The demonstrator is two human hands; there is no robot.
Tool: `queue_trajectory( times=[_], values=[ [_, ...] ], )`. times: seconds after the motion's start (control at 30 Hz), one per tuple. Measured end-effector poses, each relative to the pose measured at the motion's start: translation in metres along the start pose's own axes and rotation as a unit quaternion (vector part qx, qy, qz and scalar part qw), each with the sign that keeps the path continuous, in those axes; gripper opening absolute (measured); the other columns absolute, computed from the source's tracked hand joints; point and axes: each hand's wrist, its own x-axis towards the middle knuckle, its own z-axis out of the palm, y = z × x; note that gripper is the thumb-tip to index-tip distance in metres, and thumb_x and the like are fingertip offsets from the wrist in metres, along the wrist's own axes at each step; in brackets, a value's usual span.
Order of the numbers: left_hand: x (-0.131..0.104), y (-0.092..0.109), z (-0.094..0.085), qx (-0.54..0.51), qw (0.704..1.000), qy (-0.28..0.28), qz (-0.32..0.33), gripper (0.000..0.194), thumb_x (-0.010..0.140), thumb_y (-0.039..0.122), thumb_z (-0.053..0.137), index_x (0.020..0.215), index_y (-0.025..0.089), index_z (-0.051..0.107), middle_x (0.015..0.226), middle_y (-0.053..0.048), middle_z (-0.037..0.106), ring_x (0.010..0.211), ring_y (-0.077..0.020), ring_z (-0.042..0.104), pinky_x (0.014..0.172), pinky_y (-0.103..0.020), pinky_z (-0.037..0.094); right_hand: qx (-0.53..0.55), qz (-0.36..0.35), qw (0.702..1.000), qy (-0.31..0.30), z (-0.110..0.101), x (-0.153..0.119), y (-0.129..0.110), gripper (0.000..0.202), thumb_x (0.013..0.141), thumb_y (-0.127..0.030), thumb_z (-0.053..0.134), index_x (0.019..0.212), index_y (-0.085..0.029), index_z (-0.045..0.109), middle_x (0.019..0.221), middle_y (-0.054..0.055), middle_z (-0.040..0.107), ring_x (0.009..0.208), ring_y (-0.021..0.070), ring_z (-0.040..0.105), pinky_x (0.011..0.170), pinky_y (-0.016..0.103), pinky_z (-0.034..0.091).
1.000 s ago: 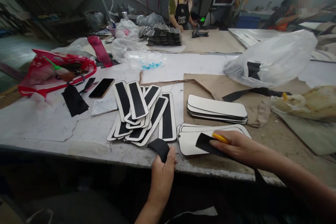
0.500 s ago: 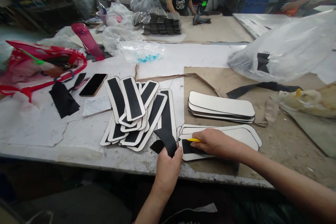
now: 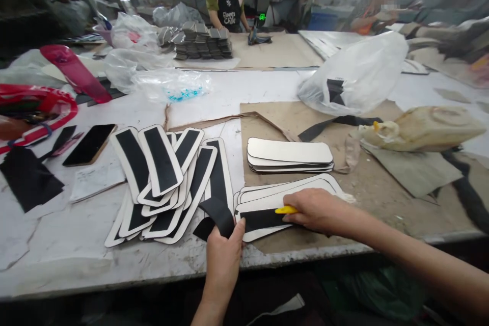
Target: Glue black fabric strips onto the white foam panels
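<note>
My left hand is closed on a black strip at the left end of a white rounded panel, its thumb and finger pinching there. A loose length of the strip curls up over this hand. On the panel's face lies a flat black band. My right hand rests on that band, fingers closed around a slim yellow tool; its kind is not clear, as the hand covers most of it. Under this panel are several more white panels. Left of my hands, panels with black strips lie in an overlapping heap.
Behind my right hand sits a stack of white panels. A phone, a paper pad and black scraps lie at left. Plastic bags stand farther back. Across the table a person in an apron stands behind stacked pieces.
The view has turned to the right. My right hand has slid rightward along the panel with the yellow tool, and more black band shows between my hands. My left hand keeps its pinch.
</note>
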Motion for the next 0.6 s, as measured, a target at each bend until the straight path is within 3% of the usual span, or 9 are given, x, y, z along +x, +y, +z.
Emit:
queue_trajectory(
  times=[0.13, 0.23, 0.4, 0.6],
  values=[
    [-0.001, -0.001, 0.000, 0.009, 1.000, -0.010, -0.004, 0.032, 0.065, 0.044, 0.069, 0.074, 0.015, 0.059, 0.040, 0.005, 0.049, 0.036, -0.0115, 0.042, 0.039, -0.023, 0.032, 0.085, 0.088, 0.991, 0.048, 0.003, -0.038, 0.054, 0.026, 0.086, -0.040, 0.044, 0.077, -0.020, 0.057, 0.076, 0.004, 0.065, 0.068, 0.0184, 0.059, 0.060, 0.025, 0.037],
    [-0.004, 0.002, 0.000, 0.017, 1.000, -0.004, -0.002, 0.031, 0.065, 0.044, 0.068, 0.072, 0.015, 0.058, 0.039, 0.005, 0.048, 0.036, -0.0112, 0.041, 0.039, -0.024, 0.032, 0.091, 0.138, 0.982, 0.092, 0.009, -0.045, 0.074, 0.029, 0.087, -0.042, 0.041, 0.081, -0.019, 0.058, 0.081, 0.006, 0.066, 0.075, 0.0196, 0.060, 0.065, 0.026, 0.038],
    [-0.006, 0.005, 0.002, 0.038, 0.999, 0.002, 0.004, 0.031, 0.064, 0.045, 0.068, 0.066, 0.016, 0.057, 0.038, 0.005, 0.047, 0.037, -0.0123, 0.041, 0.041, -0.025, 0.033, -0.004, 0.233, 0.965, 0.119, 0.020, -0.030, 0.068, 0.031, 0.085, -0.046, 0.044, 0.090, -0.020, 0.061, 0.088, 0.009, 0.068, 0.084, 0.0253, 0.062, 0.066, 0.029, 0.038],
    [-0.006, 0.005, 0.004, 0.036, 0.999, 0.017, -0.016, 0.035, 0.063, 0.048, 0.068, 0.072, 0.015, 0.060, 0.038, 0.004, 0.051, 0.037, -0.0139, 0.045, 0.042, -0.026, 0.035, -0.022, 0.252, 0.961, 0.110, 0.020, -0.023, 0.065, 0.032, 0.085, -0.047, 0.045, 0.092, -0.021, 0.061, 0.089, 0.010, 0.069, 0.083, 0.0281, 0.064, 0.064, 0.031, 0.038]
  ],
)
